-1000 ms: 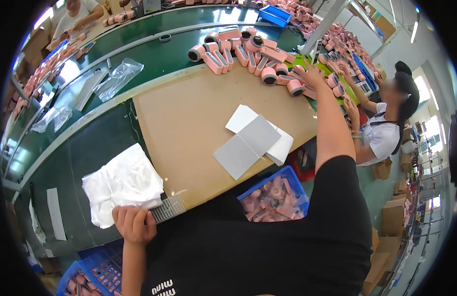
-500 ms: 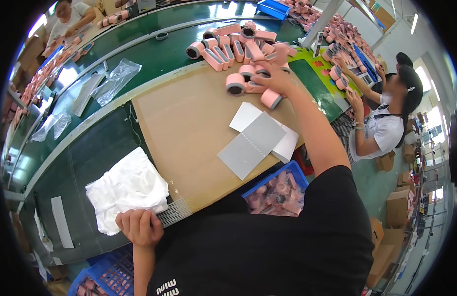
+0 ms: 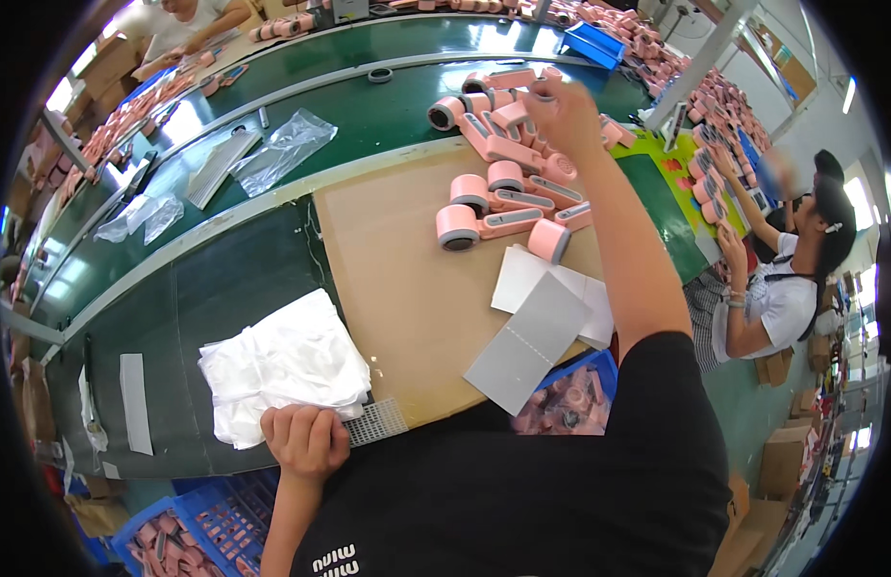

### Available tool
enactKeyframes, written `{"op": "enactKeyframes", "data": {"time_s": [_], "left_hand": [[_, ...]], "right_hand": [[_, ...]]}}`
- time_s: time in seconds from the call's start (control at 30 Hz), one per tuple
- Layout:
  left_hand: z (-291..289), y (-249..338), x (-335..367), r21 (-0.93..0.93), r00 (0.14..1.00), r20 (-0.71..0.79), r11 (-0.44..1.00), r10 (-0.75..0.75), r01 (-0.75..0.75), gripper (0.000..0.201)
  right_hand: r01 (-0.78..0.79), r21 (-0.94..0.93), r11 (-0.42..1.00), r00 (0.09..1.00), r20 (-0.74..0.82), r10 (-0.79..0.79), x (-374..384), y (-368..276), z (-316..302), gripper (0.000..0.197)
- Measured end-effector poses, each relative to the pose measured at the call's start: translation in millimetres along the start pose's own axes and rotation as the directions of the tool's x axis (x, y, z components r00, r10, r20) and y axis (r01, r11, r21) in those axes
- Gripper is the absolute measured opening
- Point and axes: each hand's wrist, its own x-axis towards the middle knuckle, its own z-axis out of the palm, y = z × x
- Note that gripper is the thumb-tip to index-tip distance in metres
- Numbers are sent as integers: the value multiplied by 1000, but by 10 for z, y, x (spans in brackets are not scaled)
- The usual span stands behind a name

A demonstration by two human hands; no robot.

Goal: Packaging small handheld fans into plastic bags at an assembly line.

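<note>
My right hand (image 3: 567,117) reaches over the far end of a heap of pink handheld devices (image 3: 503,148), which have round heads and flat handles. Its fingertips are hidden and blurred, so I cannot see whether they grip one. Nearer, several such devices (image 3: 509,222) lie on the brown board, with one round head (image 3: 549,240) pointing toward me. My left hand (image 3: 306,440) rests with curled fingers at the near table edge, against a stack of white bags (image 3: 287,370). Whatever its fingers may hold is hidden.
A grey card (image 3: 530,344) overlaps white sheets (image 3: 515,279) on the brown board (image 3: 393,317). Blue crates (image 3: 210,519) with pink parts stand below the table. Clear plastic bags (image 3: 290,154) lie at the far left. A co-worker (image 3: 777,288) sits at the right.
My right hand has moved from the nearer devices to the far part of the heap. My left hand stays beside the white bags. The whole view has shifted slightly.
</note>
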Motion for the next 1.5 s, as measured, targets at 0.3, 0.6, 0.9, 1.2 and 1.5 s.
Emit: {"op": "enactKeyframes", "data": {"time_s": [0.3, 0.6, 0.9, 1.2, 1.5], "left_hand": [[27, -9, 11, 3, 999, 32, 1000, -5, 5, 8], [21, 27, 118, -45, 1000, 9, 999, 13, -13, 10], [-2, 33, 100, -51, 1000, 18, 999, -5, 6, 9], [4, 28, 100, -40, 1000, -6, 999, -4, 4, 10], [-20, 22, 76, -27, 1000, -24, 1000, 11, -11, 10]], "right_hand": [[-373, -366, 852, 598, 607, 523, 959, 1133, 697, 112], [-364, -171, 916, 812, 423, 402, 544, 1050, 896, 101], [-280, -82, 957, 672, 695, 256, 253, 17, 770, 71], [-111, 176, 978, 638, 768, -66, 150, -358, 518, 58], [314, 346, 884, 788, 425, -446, 57, -432, 447, 23]]}}
